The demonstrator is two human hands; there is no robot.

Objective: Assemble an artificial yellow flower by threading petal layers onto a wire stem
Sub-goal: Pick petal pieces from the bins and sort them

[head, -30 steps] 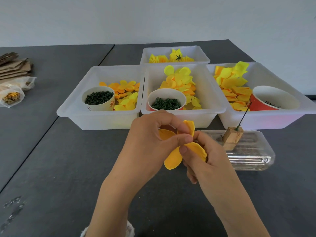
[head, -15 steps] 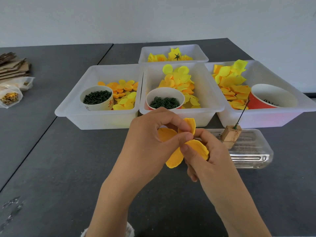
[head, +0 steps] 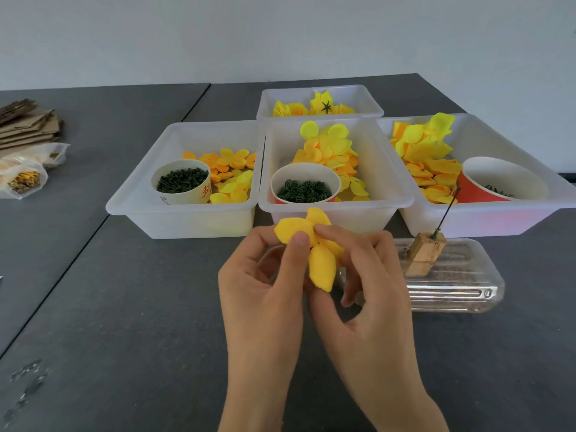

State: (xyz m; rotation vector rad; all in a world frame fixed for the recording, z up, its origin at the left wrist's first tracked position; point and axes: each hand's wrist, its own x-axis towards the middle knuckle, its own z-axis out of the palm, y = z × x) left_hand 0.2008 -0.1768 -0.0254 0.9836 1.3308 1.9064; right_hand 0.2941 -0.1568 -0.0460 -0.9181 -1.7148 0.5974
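Observation:
A yellow-orange petal layer (head: pixel 321 263) is held up in front of the middle tub. My left hand (head: pixel 265 285) pinches its upper left petal between thumb and fingers. My right hand (head: pixel 367 275) pinches it from the right, forefinger on top. A thin dark wire stem (head: pixel 446 210) stands tilted in a small wooden block (head: pixel 425 252) to the right, apart from both hands. Three white tubs hold loose petals: left tub (head: pixel 134 194), middle tub (head: pixel 396 194), right tub (head: pixel 554 194).
Paper cups of dark green parts sit in the tubs: left cup (head: pixel 182 182), middle cup (head: pixel 304 187), tipped red cup (head: pixel 501 182). A far tub (head: pixel 371 98) holds finished yellow flowers. The block rests on a clear plastic lid (head: pixel 452 282). Cardboard and bags (head: pixel 28 154) lie far left.
Both hands have turned the petal layer: my left thumb now presses its front and the petals face up toward me. The hands stayed in front of the middle tub.

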